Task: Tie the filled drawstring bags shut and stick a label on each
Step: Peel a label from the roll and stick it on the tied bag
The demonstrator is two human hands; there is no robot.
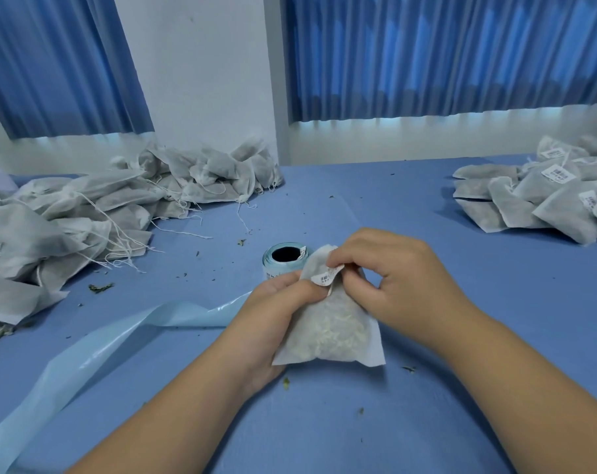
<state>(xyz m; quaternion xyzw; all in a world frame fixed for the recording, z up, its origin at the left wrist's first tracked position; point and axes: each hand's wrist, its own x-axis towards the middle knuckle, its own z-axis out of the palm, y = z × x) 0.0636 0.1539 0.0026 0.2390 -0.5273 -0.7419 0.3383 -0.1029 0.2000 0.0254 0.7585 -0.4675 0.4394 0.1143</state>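
The left hand (276,302) is holding the bag (331,323). The right hand (389,271) is pinching a label (326,277) onto it.

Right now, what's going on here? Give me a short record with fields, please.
left hand: holds the bag from its left side
right hand: pinches a label at the bag's top
label roll: stands just behind the bag
backing strip: trails left across the table
unlabelled bags: heaped far left
labelled bags: piled far right
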